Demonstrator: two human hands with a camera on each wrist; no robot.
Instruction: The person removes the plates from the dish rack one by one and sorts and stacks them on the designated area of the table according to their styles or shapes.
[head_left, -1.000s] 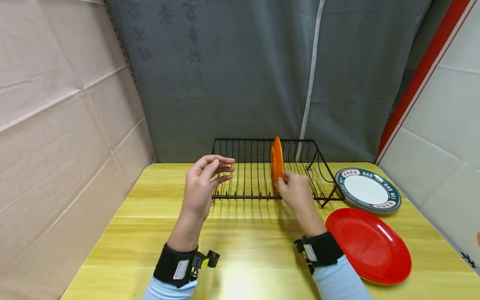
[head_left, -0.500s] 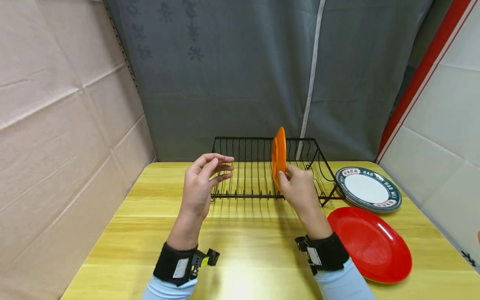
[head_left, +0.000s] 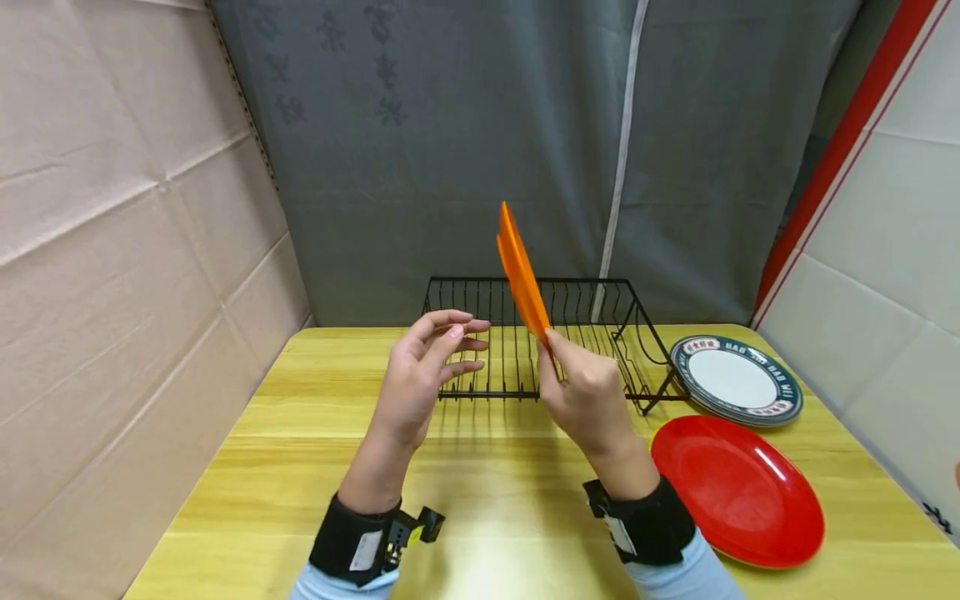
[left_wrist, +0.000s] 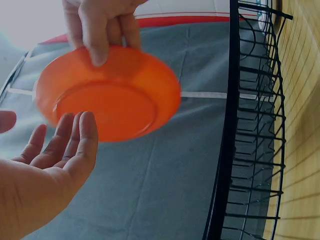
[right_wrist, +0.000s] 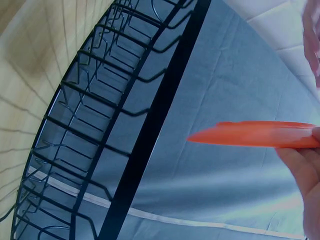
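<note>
An orange plate (head_left: 521, 275) is held on edge above the black wire dish rack (head_left: 487, 393), its top leaning left. My right hand (head_left: 588, 387) pinches its near rim between thumb and fingers. In the left wrist view the plate (left_wrist: 112, 105) shows its underside with a round foot ring. My left hand (head_left: 427, 367) is raised just left of the plate, fingers extended and slightly bent, holding nothing. From the head view the two look apart; in the left wrist view the left fingertips overlap the plate's outline, and I cannot tell whether they touch.
On the table's right lies a red oval plate (head_left: 738, 492) with a yellow edge beneath it. Behind it are stacked white plates (head_left: 735, 381) with patterned green rims. A grey curtain (head_left: 450, 167) hangs behind the rack, and pale walls stand at both sides.
The orange plate has come up out of the rack in my right hand and moved left, tilting its top leftward. My left hand has shifted slightly right.
</note>
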